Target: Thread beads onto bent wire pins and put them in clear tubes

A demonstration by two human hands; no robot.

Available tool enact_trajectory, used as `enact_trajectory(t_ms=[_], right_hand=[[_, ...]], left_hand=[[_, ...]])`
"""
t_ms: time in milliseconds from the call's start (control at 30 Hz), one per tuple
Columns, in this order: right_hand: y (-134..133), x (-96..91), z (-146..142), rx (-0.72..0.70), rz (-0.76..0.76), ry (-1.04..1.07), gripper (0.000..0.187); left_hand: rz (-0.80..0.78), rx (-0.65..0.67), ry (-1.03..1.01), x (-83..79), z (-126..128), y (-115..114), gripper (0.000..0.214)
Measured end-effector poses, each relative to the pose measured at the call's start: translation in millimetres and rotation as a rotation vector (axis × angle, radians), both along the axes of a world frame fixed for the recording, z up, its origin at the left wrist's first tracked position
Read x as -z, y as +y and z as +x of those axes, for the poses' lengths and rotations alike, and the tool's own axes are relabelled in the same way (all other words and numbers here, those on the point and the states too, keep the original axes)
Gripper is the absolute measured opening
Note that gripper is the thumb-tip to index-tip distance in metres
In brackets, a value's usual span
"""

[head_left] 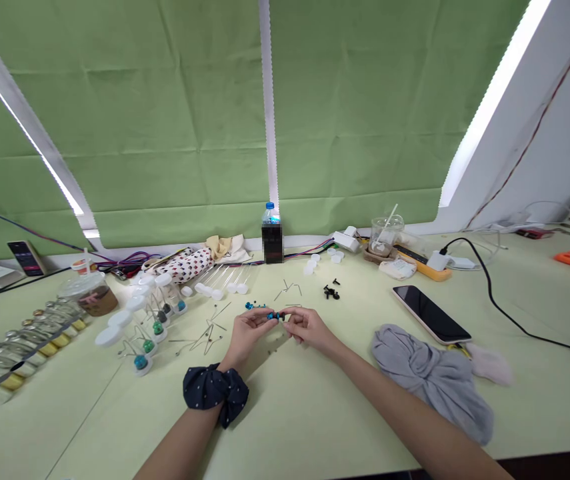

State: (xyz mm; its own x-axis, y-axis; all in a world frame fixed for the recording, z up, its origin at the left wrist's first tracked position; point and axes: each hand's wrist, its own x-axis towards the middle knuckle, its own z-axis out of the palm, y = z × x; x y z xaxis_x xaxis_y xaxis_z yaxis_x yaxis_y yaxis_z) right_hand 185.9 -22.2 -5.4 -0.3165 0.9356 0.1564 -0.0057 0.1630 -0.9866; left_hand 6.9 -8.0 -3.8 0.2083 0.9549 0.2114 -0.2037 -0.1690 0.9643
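Observation:
At the middle of the table, my left hand [251, 329] and my right hand [309, 328] meet fingertip to fingertip. Between them is a small blue-and-black piece [277, 316], pinched from both sides; its exact kind is too small to make out. A dark scrunchie with light dots [216, 392] circles my left wrist. Just behind my left fingers lie small blue parts [251, 306]. Several small black parts [331, 292] sit beyond my right hand. Bent metal wires [208, 331] are spread left of my hands, with more bent wires [289, 289] behind them.
Clear tubes with white caps [137, 303] and coloured pieces stand left, beside a row of glass bottles [29, 343]. A drink bottle [272, 243] is at the back. Right of my arm lie a phone [432, 313], grey cloth [429, 377] and black cable [495, 300].

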Motion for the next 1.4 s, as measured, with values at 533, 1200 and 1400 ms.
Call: enact_trajectory(t_ms=[533, 1200, 1400], right_hand=[[-6.0, -5.2, -2.1, -0.041, 0.018, -0.018, 0.032], [-1.0, -3.5, 2.5, -0.040, 0.045, 0.018, 0.046], [-2.3, -2.0, 0.5, -0.035, -0.005, -0.016, 0.050]], left_hand=[[0.003, -0.065, 0.008, -0.8, -0.9, 0.5, 0.026], [-0.005, -0.028, 0.000, -3.6, 1.1, -3.0, 0.027], [-0.007, -0.035, -0.005, -3.4, 1.1, -3.1, 0.028]])
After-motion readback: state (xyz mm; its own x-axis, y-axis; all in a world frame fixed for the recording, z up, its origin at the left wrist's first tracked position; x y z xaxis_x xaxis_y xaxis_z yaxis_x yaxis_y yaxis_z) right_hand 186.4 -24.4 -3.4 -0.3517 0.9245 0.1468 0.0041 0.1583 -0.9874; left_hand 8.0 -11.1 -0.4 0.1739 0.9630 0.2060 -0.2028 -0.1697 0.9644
